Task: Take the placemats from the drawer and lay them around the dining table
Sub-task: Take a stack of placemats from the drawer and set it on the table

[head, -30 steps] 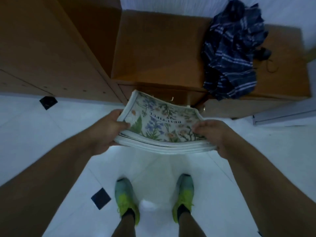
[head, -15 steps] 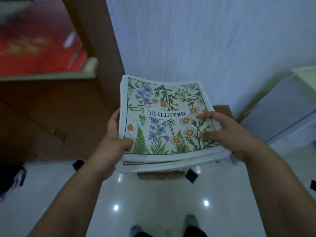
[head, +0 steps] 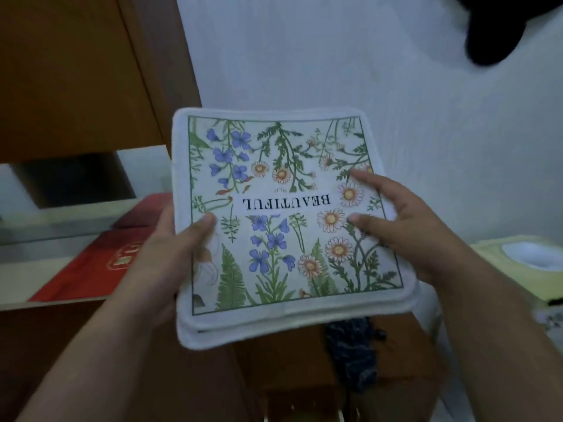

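A stack of square placemats (head: 283,214), white-edged with a flower print and the word BEAUTIFUL upside down to me, fills the middle of the head view at chest height. My left hand (head: 170,254) grips the stack's left edge, thumb on top. On the right side my right hand (head: 405,229) holds the stack, its thumb and a finger pressed on the top mat. The mats under the top one show only as edges along the near side.
A wooden cabinet (head: 76,71) stands at left with a red box (head: 91,269) on a shelf. A white wall (head: 350,56) is ahead. A yellow tissue box (head: 524,269) sits at right. Below lie a low wooden unit (head: 289,360) and dark cloth (head: 350,354).
The stack has risen from near the low unit to chest height, closer to the camera. My view has tilted up from the floor to the wall. Both hands keep their hold.
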A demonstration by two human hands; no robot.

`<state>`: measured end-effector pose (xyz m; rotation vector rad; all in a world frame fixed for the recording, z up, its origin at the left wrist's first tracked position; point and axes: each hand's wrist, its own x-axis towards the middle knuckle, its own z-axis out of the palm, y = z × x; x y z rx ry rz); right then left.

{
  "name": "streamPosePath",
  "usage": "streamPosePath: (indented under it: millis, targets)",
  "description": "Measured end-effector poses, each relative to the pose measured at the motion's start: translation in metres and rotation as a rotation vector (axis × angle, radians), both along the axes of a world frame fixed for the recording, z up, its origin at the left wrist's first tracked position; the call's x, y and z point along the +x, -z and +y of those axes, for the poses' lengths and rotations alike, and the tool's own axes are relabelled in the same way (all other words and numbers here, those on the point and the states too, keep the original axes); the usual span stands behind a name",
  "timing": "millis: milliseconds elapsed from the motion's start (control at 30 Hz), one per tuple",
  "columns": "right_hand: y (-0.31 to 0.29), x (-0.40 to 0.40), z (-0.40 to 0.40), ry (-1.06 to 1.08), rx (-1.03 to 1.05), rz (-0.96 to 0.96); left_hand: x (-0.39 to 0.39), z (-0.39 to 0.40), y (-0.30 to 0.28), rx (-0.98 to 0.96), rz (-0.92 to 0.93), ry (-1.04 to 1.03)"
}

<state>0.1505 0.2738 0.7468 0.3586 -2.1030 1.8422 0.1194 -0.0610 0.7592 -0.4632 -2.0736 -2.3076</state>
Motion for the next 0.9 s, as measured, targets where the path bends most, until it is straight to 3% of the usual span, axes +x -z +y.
streamPosePath:
  millis: [100, 300, 400, 500, 700, 900]
  targets:
    - [0.01, -0.009, -0.005, 0.171, 0.242, 0.035, 0.004, 0.014, 0.004, -0.18, 0.097, -0.084]
    - [0.021, -0.016, 0.011, 0.178, 0.296, 0.04, 0.014, 0.028, 0.017, -0.31, 0.241, -0.195]
    - [0.015, -0.018, 0.02, 0.144, 0.309, 0.021, 0.021, 0.042, 0.013, -0.343, 0.186, -0.274]
    - [0.012, -0.021, 0.029, 0.107, 0.334, 0.019, 0.03, 0.052, 0.016, -0.203, 0.118, -0.338]
    - [0.024, -0.033, 0.02, -0.073, 0.383, 0.037, 0.075, 0.052, 0.047, -0.204, 0.056, -0.53]
    - [0.049, -0.029, -0.075, -0.422, 0.435, 0.032, 0.179, 0.006, 0.07, -0.273, -0.101, -0.949]
